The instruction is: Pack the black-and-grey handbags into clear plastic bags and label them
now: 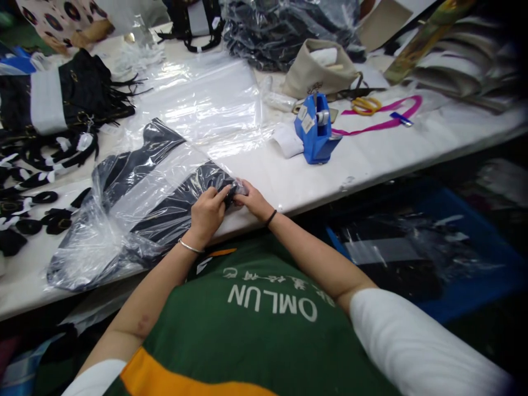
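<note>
A black bag with a pale paper band lies inside a clear plastic bag (pixel 165 181) at the front edge of the table. My left hand (pixel 209 213) is closed on the plastic at the bag's right corner, its index finger stretched along it. Right beside it, my right hand (pixel 252 201) pinches the same corner, where the plastic is gathered. The fingertips of both hands nearly meet. The plastic bag's other end spreads loose and crumpled toward the left.
Flat clear plastic bags (pixel 206 96) lie behind. To the right are a blue tape dispenser (pixel 315 129), yellow-handled scissors (pixel 366 105) and a pink ribbon (pixel 396 118). Black bags (pixel 78 93) and straps stand left. A blue crate (pixel 474 247) sits below. Another person's arm (pixel 88 34) shows far left.
</note>
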The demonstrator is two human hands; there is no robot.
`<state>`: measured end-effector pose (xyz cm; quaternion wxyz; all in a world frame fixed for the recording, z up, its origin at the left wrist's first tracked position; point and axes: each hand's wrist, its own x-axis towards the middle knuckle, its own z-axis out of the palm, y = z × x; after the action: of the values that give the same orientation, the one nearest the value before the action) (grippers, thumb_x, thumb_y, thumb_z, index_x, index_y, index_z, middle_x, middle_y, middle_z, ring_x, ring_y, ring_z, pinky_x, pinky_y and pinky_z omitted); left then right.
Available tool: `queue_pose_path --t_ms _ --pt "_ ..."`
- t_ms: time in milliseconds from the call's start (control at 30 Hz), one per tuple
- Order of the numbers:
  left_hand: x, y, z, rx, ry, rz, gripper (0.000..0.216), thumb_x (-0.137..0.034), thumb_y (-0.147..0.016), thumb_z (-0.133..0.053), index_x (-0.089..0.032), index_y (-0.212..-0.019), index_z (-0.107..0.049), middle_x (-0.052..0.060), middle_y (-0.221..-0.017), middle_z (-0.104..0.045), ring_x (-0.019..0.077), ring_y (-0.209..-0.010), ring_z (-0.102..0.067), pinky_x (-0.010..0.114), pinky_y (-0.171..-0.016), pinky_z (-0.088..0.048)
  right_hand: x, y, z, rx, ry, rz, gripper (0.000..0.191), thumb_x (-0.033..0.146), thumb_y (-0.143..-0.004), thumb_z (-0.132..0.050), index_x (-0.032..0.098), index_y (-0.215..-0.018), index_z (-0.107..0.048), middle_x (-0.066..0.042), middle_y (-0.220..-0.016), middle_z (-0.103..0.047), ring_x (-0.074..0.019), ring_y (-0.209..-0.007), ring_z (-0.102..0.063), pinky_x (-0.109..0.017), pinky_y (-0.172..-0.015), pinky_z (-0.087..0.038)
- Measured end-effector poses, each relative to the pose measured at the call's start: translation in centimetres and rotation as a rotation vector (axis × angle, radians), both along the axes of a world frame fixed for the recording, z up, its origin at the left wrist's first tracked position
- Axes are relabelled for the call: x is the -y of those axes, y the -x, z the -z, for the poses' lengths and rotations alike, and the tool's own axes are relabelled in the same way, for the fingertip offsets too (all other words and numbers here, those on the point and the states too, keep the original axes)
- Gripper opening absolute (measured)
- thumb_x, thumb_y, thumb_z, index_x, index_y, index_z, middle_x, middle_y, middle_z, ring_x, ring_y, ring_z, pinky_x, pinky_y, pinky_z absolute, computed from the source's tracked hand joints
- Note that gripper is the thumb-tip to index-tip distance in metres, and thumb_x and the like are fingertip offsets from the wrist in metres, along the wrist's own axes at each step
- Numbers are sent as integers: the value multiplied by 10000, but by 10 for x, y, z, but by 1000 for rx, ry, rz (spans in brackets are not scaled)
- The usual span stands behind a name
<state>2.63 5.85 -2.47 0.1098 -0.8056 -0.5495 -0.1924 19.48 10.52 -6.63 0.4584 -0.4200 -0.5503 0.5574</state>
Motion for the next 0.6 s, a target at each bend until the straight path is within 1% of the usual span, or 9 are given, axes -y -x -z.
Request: queue_pose_path --t_ms 67,133,233,300,367,400,467,533,600 --pt "0 2 1 5 -20 -9 463 -196 -963 -466 -268 -1402 -595 58 -959 -613 188 -891 -596 263 -798 -473 1 -3 -1 -87 5 -75 634 346 -717 -694 205 -1317 -545 -3 -951 -667 -176 -774 -628 -318 -737 -580" --pt "2 1 1 -67 -46 3 458 -201 -983 -436 -246 -1416 -580 76 -966 -618 199 -907 -590 275 -805 -474 4 -2 -1 -69 -31 -18 549 358 -726 -665 201 -1247 -591 0 -917 -661 -168 -743 -609 -306 -715 -572" --pt "9 -9 0 -243 -16 25 494 -168 -1010 -342 -131 -1480 -490 125 -987 -622 223 -916 -576 315 -802 -478 7 0 2 20 -99 97 461 311 -740 -589 177 -1178 -635 -15 -914 -662 -164 -728 -588 -313 -735 -566" --pt "14 -18 -3 -343 40 15 518 -138 -1011 -295 -45 -1505 -420 152 -995 -616 241 -912 -569 342 -767 -479 5 -3 3 18 -121 71 541 280 -717 -600 164 -1246 -618 -40 -1035 -675 -181 -811 -611 -333 -809 -570" --pt "15 -26 -5 -400 88 4 524 -121 -1012 -272 -7 -1509 -392 166 -1001 -609 252 -914 -567 352 -731 -475 2 -10 4 -38 -108 -24 682 277 -692 -650 170 -1360 -560 -53 -1156 -661 -197 -895 -628 -345 -857 -571" --pt "15 -29 -6 -410 103 5 522 -119 -1013 -265 -4 -1506 -393 168 -1001 -606 255 -916 -566 353 -720 -472 1 -13 4 -74 -84 -70 738 297 -699 -671 182 -1412 -521 -51 -1168 -658 -198 -897 -633 -346 -852 -577" --pt "13 -31 -6 -399 118 14 515 -124 -1020 -248 -6 -1496 -407 171 -1001 -599 257 -921 -566 356 -712 -469 0 -17 4 -122 -18 -112 788 374 -744 -692 199 -1477 -461 -39 -1083 -672 -180 -808 -634 -338 -785 -592" --pt "12 -28 -2 -371 118 19 511 -128 -1025 -233 -6 -1486 -416 174 -1010 -593 260 -930 -564 363 -725 -474 0 -16 3 -120 29 -65 787 435 -775 -697 201 -1486 -454 -23 -969 -671 -155 -701 -609 -317 -706 -592" --pt "13 -22 4 -353 100 35 509 -125 -1023 -238 -5 -1487 -407 176 -1035 -593 255 -941 -560 370 -767 -482 0 -11 3 -100 46 -4 777 423 -766 -716 193 -1469 -476 -15 -923 -663 -141 -655 -589 -300 -666 -584"
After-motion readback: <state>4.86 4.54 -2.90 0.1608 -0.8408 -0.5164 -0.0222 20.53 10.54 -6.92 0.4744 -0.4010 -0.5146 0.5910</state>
